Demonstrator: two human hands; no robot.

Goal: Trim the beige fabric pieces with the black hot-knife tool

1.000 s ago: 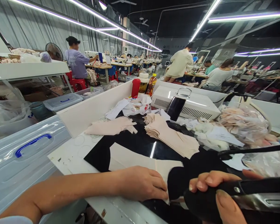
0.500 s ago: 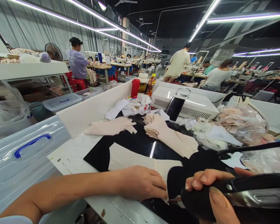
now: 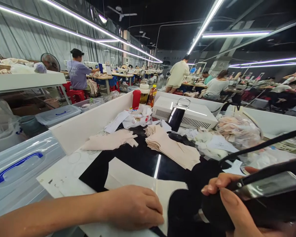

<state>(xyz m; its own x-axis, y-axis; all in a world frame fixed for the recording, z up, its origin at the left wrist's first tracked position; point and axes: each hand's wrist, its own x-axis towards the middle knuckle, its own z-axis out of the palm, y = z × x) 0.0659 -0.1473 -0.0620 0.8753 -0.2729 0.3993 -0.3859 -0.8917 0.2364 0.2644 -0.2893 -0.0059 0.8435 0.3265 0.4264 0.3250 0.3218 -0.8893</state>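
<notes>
My left hand (image 3: pixel 134 207) lies knuckles-up with the fingers curled, pressing on a pale cream fabric piece (image 3: pixel 128 174) spread over a glossy black work surface (image 3: pixel 143 154). My right hand (image 3: pixel 233 207) is wrapped round the black padded handle of a tool with a metal body (image 3: pixel 263 186), close beside the left hand at the fabric's near right corner. A black cord (image 3: pixel 261 144) runs off from the tool to the right. A stack of beige cut pieces (image 3: pixel 172 146) lies beyond the hands, with another beige piece (image 3: pixel 110 140) to its left.
A white machine box (image 3: pixel 189 115) stands at the back, with a red cup (image 3: pixel 136 98) and bottles (image 3: pixel 151 95) beside it. A clear bag of pink pieces (image 3: pixel 238 130) lies at right, lidded plastic bins (image 3: pixel 17 164) at left. Other people sit at sewing tables behind.
The camera view has shifted, so everything sits lower and further left. My right hand with the tool has tilted up a little. The left hand stays pressed on the fabric.
</notes>
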